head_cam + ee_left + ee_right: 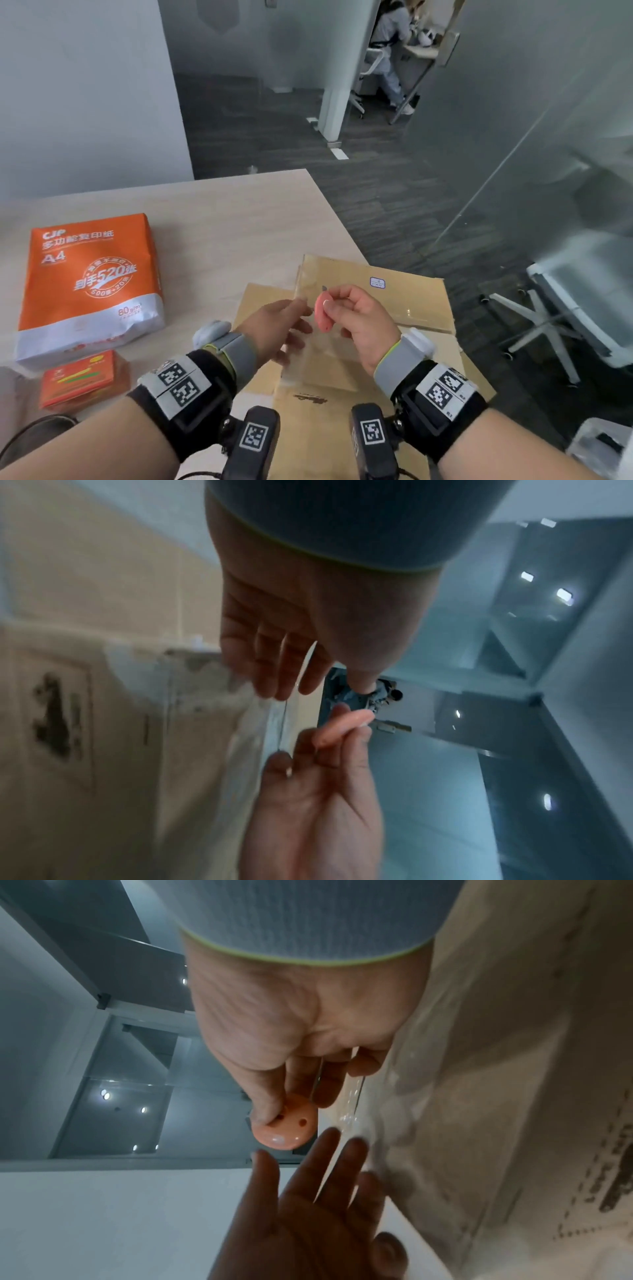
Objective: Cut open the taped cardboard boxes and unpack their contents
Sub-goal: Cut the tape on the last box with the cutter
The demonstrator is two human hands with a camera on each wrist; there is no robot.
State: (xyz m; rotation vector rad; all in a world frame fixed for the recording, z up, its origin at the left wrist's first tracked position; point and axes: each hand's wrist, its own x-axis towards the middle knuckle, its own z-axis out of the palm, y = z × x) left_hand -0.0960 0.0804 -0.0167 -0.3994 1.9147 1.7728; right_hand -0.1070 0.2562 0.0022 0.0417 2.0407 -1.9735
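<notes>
Two hands above a flattened cardboard box.
Right hand pinches a pink box cutter, blade seemingly out; left hand beside it, fingers straight, empty.

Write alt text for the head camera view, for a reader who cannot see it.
The right hand pinches a small pink box cutter above flattened cardboard boxes on a pale table, while the open left hand reaches toward it. An orange ream of A4 paper and a small orange box sit to the left.
</notes>
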